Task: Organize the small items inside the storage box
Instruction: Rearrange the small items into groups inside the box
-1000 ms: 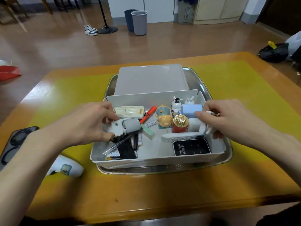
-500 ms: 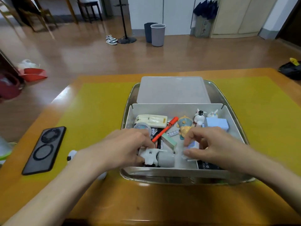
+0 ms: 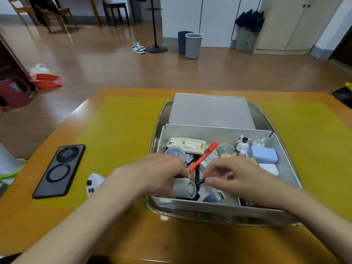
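The white storage box [image 3: 219,130] sits in a metal tray [image 3: 157,128] and holds several small items. My left hand [image 3: 158,174] is closed on a grey cylindrical gadget [image 3: 185,188] at the box's near left. My right hand [image 3: 234,178] reaches in from the right and pinches the end of a thin black pen [image 3: 200,181] beside the gadget. Farther back lie a cream charger [image 3: 187,145], an orange pen [image 3: 204,156], a clear round lid [image 3: 175,152], a yellow-blue toy [image 3: 224,149], a small white figurine [image 3: 242,144] and a pale blue block [image 3: 263,154].
The box's grey lid [image 3: 209,111] lies in the tray behind the box. A black phone [image 3: 60,170] and a white controller [image 3: 94,182] rest on the yellow mat [image 3: 118,130] to the left. A green-rimmed object [image 3: 9,168] is at the table's left edge.
My left hand has carried the grey gadget from mid-box down to the near-left corner. My right hand has shifted from the right side toward the middle and taken hold of the black pen.
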Motion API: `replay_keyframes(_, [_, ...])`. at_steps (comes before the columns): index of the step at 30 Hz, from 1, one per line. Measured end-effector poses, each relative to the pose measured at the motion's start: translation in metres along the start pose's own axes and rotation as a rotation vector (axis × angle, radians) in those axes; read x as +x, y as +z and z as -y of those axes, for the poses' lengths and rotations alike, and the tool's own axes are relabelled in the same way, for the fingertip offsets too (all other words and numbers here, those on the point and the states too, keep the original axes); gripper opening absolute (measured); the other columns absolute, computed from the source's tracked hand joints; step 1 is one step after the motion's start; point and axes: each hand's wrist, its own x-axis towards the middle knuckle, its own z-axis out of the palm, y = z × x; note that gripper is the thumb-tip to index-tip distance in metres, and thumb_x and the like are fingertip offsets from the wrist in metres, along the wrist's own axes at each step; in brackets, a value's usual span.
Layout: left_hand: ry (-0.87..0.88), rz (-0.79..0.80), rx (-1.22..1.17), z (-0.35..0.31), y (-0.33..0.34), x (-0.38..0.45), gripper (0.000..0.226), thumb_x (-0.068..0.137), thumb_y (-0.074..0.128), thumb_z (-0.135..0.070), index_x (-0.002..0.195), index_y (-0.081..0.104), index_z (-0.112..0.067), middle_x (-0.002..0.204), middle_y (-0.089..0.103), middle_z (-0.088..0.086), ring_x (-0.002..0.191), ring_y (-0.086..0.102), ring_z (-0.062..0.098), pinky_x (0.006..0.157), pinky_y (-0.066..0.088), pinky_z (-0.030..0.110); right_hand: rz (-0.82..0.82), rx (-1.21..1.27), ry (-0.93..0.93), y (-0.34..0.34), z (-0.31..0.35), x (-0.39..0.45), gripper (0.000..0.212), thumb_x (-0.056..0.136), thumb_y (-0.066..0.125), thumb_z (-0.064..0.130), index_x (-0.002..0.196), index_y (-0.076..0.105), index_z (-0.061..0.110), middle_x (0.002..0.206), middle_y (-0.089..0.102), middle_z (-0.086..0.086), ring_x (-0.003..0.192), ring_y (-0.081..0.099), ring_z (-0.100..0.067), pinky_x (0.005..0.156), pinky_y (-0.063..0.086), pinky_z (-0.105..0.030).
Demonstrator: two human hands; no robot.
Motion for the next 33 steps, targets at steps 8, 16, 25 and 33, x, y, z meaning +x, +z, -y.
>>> replay_keyframes(8, [-0.065, -0.151, -0.263, 0.013, -0.022, -0.009, 0.029, 0.071, 0.073, -0.050, 0.089, 0.065, -0.029, 0.086, 0.065, -0.010, 0.078, 0.061, 0.007, 0.068, 0.054, 0.040, -0.158, -0.483, 0.080, -0.029, -0.007, 0.076, 0.026, 0.089, 0.066, 0.042, 0.111, 0.068, 0.029, 0.103, 0.074, 0.008, 0.098, 0.067, -0.020, 0.076, 0.048, -0.033])
replay_keyframes(16, [-0.154, -0.431, -0.187, 0.026, -0.031, -0.006, 0.039, 0.069, 0.060, -0.057, 0.099, 0.063, -0.032, 0.095, 0.059, -0.014, 0.089, 0.060, 0.012, 0.071, 0.051, 0.040, -0.064, -0.830, 0.049, -0.006, -0.014, 0.105, 0.047, 0.075, 0.072, 0.056, 0.102, 0.063, 0.019, 0.108, 0.060, -0.004, 0.096, 0.063, -0.034, 0.069, 0.047, -0.038])
replay_keyframes(25, [-0.154, -0.600, 0.099, 0.021, -0.018, 0.021, 0.046, 0.077, 0.057, -0.056, 0.114, 0.061, -0.028, 0.098, 0.063, -0.008, 0.095, 0.056, 0.020, 0.066, 0.032, 0.032, -0.217, -0.305, 0.255, -0.072, 0.002, 0.026, 0.033, 0.068, 0.074, 0.057, 0.091, 0.073, 0.033, 0.073, 0.070, 0.014, 0.062, 0.062, -0.004, 0.054, 0.048, -0.023])
replay_keyframes(33, [-0.081, -0.702, 0.166, 0.003, -0.001, 0.040, 0.054, 0.078, 0.076, -0.037, 0.125, 0.059, -0.017, 0.118, 0.060, 0.001, 0.103, 0.057, 0.025, 0.061, 0.052, 0.036, -0.081, -0.006, 0.325, -0.103, -0.024, -0.058, 0.039, 0.063, 0.092, 0.029, 0.088, 0.062, 0.033, 0.086, 0.070, 0.005, 0.062, 0.062, -0.010, 0.055, 0.047, -0.027])
